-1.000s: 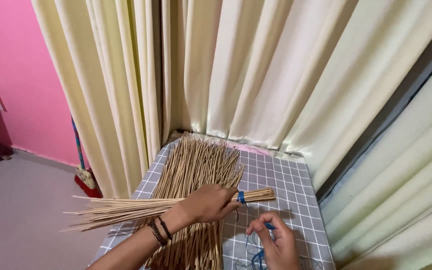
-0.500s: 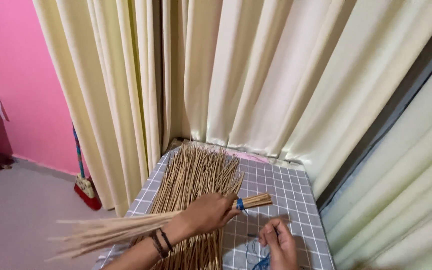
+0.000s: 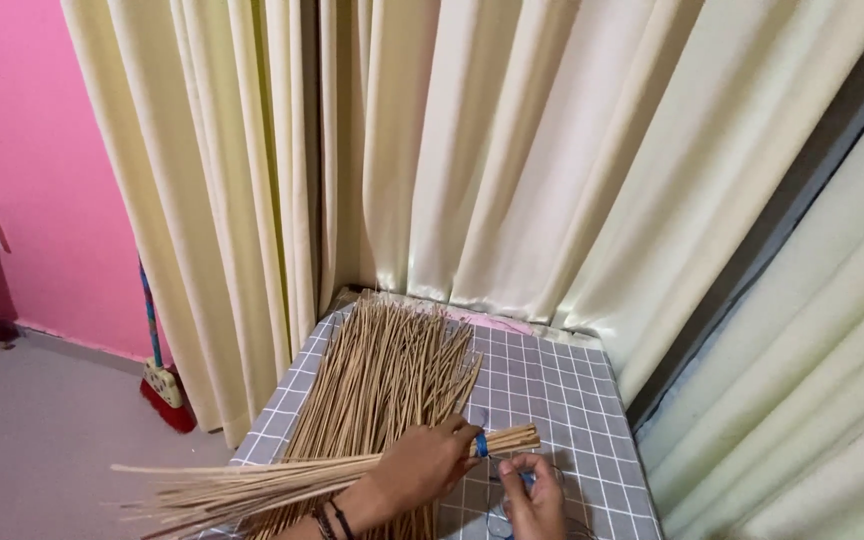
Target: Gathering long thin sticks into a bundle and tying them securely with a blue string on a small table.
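since half a second ago the bundle of sticks [image 3: 292,485] has dipped a little at its loose end, and the right hand [image 3: 534,505] has shifted slightly along the lower edge of the frame, staying just right of the left hand [image 3: 430,462].

the bundle is a sheaf of thin, pale tan sticks, pinched together near one end by a blue tie [image 3: 480,446] and fanning out toward the lower left of the frame. its short bound end pokes out to the right of the tie, over the checked table cover [image 3: 562,380].

the left hand is closed around the bundle just left of the tie, knuckles up, dark bracelets at the wrist. the right hand sits just below the bound end, fingers curled and pinching a blue cord [image 3: 512,500] that loops on the cover.

behind them, in the middle of the frame, a loose pile of sticks [image 3: 392,370] lies spread on the cover. cream curtains [image 3: 512,150] hang behind, and a red broom [image 3: 164,385] leans by the pink wall [image 3: 12,140] at left.
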